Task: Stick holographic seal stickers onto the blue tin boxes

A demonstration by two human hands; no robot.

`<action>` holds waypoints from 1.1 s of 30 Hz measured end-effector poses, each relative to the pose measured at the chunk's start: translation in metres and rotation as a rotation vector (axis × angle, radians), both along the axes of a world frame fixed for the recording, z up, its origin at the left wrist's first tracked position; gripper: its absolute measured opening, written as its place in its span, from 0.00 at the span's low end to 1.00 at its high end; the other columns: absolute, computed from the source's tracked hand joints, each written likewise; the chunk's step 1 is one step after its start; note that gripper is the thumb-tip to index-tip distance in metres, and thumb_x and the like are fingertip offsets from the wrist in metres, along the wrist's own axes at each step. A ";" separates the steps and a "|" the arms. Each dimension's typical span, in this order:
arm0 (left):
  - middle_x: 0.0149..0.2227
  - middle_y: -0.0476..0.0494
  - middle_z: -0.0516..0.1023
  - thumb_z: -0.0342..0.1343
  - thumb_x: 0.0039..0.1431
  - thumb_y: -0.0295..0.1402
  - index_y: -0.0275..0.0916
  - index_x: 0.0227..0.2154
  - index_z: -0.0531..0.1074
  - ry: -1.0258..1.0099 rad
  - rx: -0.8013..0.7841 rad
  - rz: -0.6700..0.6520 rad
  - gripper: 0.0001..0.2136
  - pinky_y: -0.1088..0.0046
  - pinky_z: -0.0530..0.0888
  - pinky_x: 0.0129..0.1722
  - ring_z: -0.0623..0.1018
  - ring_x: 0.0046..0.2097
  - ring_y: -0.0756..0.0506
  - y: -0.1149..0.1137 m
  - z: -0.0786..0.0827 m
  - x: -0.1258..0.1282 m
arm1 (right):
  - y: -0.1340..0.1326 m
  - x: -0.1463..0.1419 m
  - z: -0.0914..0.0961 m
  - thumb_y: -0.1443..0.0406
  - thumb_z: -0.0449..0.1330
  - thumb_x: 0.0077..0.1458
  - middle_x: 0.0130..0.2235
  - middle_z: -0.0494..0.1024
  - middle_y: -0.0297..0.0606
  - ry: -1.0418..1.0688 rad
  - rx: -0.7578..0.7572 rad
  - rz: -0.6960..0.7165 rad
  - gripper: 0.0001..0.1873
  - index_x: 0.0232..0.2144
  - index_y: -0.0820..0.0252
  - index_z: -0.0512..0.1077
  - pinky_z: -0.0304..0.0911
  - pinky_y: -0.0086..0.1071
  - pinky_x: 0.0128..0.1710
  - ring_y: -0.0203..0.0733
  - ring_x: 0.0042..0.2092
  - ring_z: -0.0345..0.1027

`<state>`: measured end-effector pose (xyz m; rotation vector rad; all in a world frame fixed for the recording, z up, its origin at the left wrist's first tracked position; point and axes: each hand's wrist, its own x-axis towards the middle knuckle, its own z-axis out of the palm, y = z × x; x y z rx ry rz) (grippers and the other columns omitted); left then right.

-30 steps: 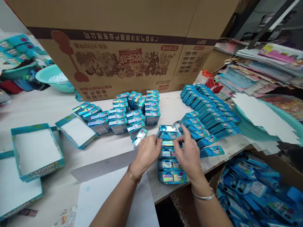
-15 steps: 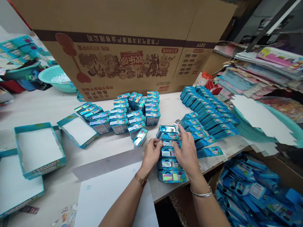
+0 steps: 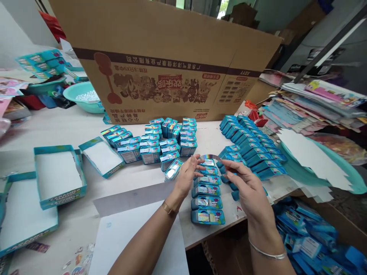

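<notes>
The shiny strip (image 3: 211, 156) is up in the air between both hands, bowed over the far end of a row of blue boxes (image 3: 207, 202); the right hand (image 3: 252, 187) has its end pinched between thumb and finger; the left hand (image 3: 186, 175) is at the other end with its fingers loosely bent, and from this angle I honestly can't tell if it grips the strip or is just next to it.

What could go wrong, imo: the strip looks thin and springy, so a weak pinch could let it flick away or curl back on itself; if it's sticky, it might grab a fingertip; the boxes stand close in line, so a low wrist could knock one into its neighbours; same goes for the lone box (image 3: 172, 170) just beside the left hand.

Head count: one strip, two hands, six boxes in that row, one lone box; three trays (image 3: 63, 200) showing clearly off to the left, one white sheet (image 3: 114, 240) under the left forearm, one big carton (image 3: 172, 38) across the back.
</notes>
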<state>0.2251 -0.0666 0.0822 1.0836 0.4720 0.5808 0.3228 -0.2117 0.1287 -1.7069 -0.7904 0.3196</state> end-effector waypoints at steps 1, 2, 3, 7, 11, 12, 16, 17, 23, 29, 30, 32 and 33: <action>0.47 0.33 0.77 0.53 0.55 0.62 0.34 0.52 0.70 0.000 0.003 -0.015 0.36 0.70 0.75 0.34 0.78 0.41 0.43 0.001 0.003 0.002 | 0.000 -0.001 0.000 0.57 0.61 0.57 0.47 0.79 0.38 0.040 0.010 0.016 0.15 0.46 0.51 0.78 0.69 0.40 0.47 0.45 0.47 0.72; 0.44 0.36 0.77 0.57 0.51 0.62 0.34 0.50 0.71 0.008 0.014 -0.015 0.36 0.71 0.74 0.32 0.78 0.39 0.44 0.001 0.005 0.003 | -0.001 -0.001 -0.001 0.57 0.61 0.58 0.47 0.79 0.39 0.078 0.020 0.029 0.14 0.45 0.51 0.78 0.69 0.39 0.46 0.45 0.47 0.73; 0.40 0.39 0.77 0.60 0.49 0.61 0.34 0.48 0.72 0.021 0.031 -0.003 0.34 0.72 0.73 0.31 0.77 0.37 0.45 0.001 0.006 0.005 | -0.001 -0.002 -0.003 0.56 0.61 0.58 0.48 0.79 0.39 0.109 0.027 0.039 0.15 0.45 0.52 0.78 0.69 0.39 0.46 0.45 0.47 0.73; 0.25 0.51 0.71 0.62 0.52 0.52 0.37 0.29 0.71 0.050 0.117 0.080 0.20 0.75 0.68 0.27 0.70 0.27 0.51 -0.002 0.004 0.006 | 0.006 -0.004 -0.011 0.53 0.62 0.58 0.43 0.80 0.40 0.143 0.017 0.026 0.17 0.44 0.55 0.76 0.69 0.36 0.41 0.43 0.42 0.73; 0.23 0.53 0.68 0.56 0.58 0.44 0.38 0.26 0.69 0.109 0.232 0.118 0.14 0.75 0.67 0.27 0.68 0.26 0.51 -0.004 -0.006 0.005 | 0.024 0.000 -0.023 0.54 0.61 0.57 0.35 0.75 0.37 -0.131 -0.020 -0.135 0.12 0.33 0.57 0.73 0.66 0.37 0.39 0.43 0.38 0.69; 0.23 0.52 0.68 0.54 0.59 0.43 0.39 0.26 0.69 0.141 0.277 0.130 0.13 0.75 0.67 0.28 0.69 0.27 0.51 -0.004 -0.008 0.004 | 0.029 0.002 -0.026 0.55 0.60 0.58 0.34 0.73 0.37 -0.248 -0.056 -0.180 0.12 0.30 0.57 0.71 0.65 0.38 0.40 0.44 0.38 0.68; 0.23 0.51 0.68 0.48 0.63 0.41 0.40 0.23 0.67 0.332 0.482 0.182 0.15 0.75 0.66 0.30 0.69 0.29 0.49 -0.003 -0.014 0.002 | 0.039 0.008 -0.037 0.59 0.55 0.60 0.34 0.72 0.39 -0.555 -0.235 -0.226 0.11 0.27 0.55 0.68 0.61 0.42 0.44 0.48 0.41 0.65; 0.23 0.51 0.68 0.48 0.64 0.40 0.40 0.23 0.67 0.378 0.520 0.188 0.15 0.75 0.65 0.29 0.69 0.29 0.49 -0.002 -0.015 0.002 | 0.040 0.010 -0.040 0.59 0.54 0.61 0.34 0.72 0.39 -0.580 -0.266 -0.218 0.10 0.27 0.54 0.67 0.60 0.42 0.44 0.49 0.41 0.65; 0.24 0.51 0.70 0.47 0.64 0.38 0.40 0.22 0.67 0.510 0.629 0.234 0.16 0.74 0.62 0.31 0.69 0.30 0.49 -0.003 -0.021 0.005 | 0.042 0.013 -0.052 0.62 0.54 0.61 0.36 0.72 0.41 -0.595 -0.333 -0.201 0.10 0.27 0.54 0.66 0.61 0.42 0.45 0.50 0.43 0.65; 0.24 0.51 0.71 0.48 0.64 0.40 0.39 0.24 0.69 0.562 0.499 0.204 0.15 0.75 0.65 0.30 0.71 0.30 0.48 -0.006 -0.039 0.007 | 0.047 0.014 -0.062 0.64 0.53 0.59 0.38 0.71 0.42 -0.578 -0.334 -0.161 0.08 0.28 0.55 0.66 0.64 0.42 0.45 0.49 0.43 0.67; 0.24 0.51 0.71 0.48 0.64 0.41 0.39 0.24 0.69 0.556 0.468 0.196 0.15 0.75 0.65 0.30 0.71 0.30 0.48 -0.007 -0.043 0.008 | 0.047 0.013 -0.063 0.65 0.53 0.59 0.39 0.71 0.42 -0.579 -0.331 -0.160 0.07 0.28 0.55 0.66 0.64 0.42 0.45 0.49 0.43 0.67; 0.24 0.51 0.72 0.49 0.63 0.41 0.39 0.25 0.69 0.536 0.403 0.188 0.15 0.75 0.67 0.31 0.72 0.30 0.48 -0.007 -0.052 0.012 | 0.048 0.013 -0.064 0.65 0.53 0.59 0.38 0.70 0.42 -0.584 -0.325 -0.159 0.07 0.28 0.55 0.65 0.65 0.43 0.46 0.49 0.44 0.67; 0.25 0.50 0.73 0.50 0.63 0.40 0.39 0.27 0.70 0.533 0.374 0.188 0.13 0.75 0.68 0.32 0.74 0.31 0.48 -0.006 -0.057 0.015 | 0.049 0.013 -0.065 0.65 0.53 0.58 0.38 0.70 0.41 -0.583 -0.318 -0.164 0.06 0.29 0.55 0.66 0.65 0.43 0.46 0.49 0.44 0.67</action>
